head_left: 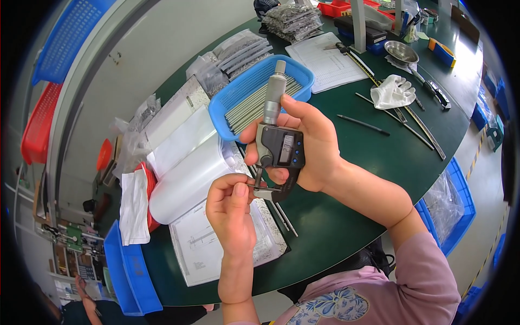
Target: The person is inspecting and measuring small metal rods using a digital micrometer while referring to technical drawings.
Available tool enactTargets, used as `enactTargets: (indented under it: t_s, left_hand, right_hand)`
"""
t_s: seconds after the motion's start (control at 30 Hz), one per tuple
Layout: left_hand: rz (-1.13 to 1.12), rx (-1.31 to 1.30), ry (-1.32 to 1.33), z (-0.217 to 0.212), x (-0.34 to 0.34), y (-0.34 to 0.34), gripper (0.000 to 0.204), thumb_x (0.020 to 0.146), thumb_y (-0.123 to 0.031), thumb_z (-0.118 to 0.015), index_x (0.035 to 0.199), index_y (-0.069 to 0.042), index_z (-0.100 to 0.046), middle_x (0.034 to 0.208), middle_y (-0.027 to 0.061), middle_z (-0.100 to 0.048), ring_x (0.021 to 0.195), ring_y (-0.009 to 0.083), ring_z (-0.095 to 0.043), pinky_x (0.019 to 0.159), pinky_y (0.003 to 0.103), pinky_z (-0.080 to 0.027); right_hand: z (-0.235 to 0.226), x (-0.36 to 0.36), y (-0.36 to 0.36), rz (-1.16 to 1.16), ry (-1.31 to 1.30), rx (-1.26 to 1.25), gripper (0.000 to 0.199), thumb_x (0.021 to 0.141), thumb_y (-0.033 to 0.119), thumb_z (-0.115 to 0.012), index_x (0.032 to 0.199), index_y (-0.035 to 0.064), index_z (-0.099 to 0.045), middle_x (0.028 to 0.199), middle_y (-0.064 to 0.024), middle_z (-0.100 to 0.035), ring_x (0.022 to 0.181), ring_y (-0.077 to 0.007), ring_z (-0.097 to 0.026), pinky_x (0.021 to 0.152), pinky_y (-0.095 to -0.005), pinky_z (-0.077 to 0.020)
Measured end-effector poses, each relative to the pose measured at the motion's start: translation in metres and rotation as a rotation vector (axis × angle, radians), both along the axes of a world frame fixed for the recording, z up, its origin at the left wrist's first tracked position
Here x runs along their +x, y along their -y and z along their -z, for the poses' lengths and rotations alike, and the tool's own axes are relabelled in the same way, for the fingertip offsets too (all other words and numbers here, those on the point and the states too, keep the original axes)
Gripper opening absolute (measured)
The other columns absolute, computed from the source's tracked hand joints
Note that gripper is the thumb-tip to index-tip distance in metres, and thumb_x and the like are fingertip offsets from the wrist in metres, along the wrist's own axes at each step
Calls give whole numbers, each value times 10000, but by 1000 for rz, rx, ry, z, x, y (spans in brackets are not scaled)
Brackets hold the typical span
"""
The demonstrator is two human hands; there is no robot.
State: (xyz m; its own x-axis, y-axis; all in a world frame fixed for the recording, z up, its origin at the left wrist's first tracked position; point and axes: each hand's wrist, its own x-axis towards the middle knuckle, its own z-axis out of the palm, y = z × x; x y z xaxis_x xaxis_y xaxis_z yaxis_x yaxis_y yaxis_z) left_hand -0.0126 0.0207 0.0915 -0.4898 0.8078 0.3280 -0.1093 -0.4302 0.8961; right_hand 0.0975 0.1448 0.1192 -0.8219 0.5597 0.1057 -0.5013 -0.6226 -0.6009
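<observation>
My right hand point(317, 141) is wrapped round a digital micrometer point(284, 145), thumb up along its grey thimble. Its small display faces me. Below it, my left hand point(233, 208) is closed in a pinch at the micrometer's jaws, on a thin metal rod point(252, 186) that shows only in part between the fingers. The rod appears to sit between the measuring faces. Just behind the micrometer stands a blue plastic basket point(216, 111) with many slender metal rods point(252, 111) in it. Under my left hand lies an open binder with a drawing sheet point(197, 244).
A white glove point(394, 92), a long caliper point(428, 127) and a dark pen point(363, 124) lie to the right. Bagged parts point(238, 51) and a paper sheet point(327, 62) are at the back. Blue bins point(130, 271) flank the green table point(346, 216). Another person's hand point(80, 284) shows at lower left.
</observation>
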Motion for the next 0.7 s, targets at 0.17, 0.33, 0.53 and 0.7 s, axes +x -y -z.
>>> enactTargets:
  t_s: [0.17,0.33,0.53,0.7]
  left_hand:
    - [0,-47,-38,0,1,1,166,913,-149,-524,1007,-12,-529,915,64,-574,824,176,-587,743,304,-457]
    - [-12,-48,-30,-1,-1,1,166,919,-171,-516,981,-17,-524,905,60,-567,830,177,-586,751,308,-452]
    - [34,-23,20,1,-4,0,182,915,-140,-541,976,30,-528,937,114,-585,840,186,-596,739,313,-482]
    - [64,2,36,4,-3,-1,166,925,-129,-535,978,29,-531,957,107,-580,848,179,-601,743,305,-488]
  right_hand:
    - [1,-2,0,35,15,57,620,847,582,-458,887,-17,-610,693,-123,-635,382,-127,-455,387,-239,-378]
    - [1,-1,0,37,3,66,619,854,587,-457,875,-13,-607,680,-115,-633,380,-124,-454,382,-235,-377]
    - [-1,-1,2,49,31,70,589,905,536,-379,914,-6,-610,713,-120,-641,420,-123,-480,394,-236,-382]
    - [-1,0,1,42,28,10,604,912,532,-324,921,0,-612,728,-126,-643,456,-125,-501,411,-234,-390]
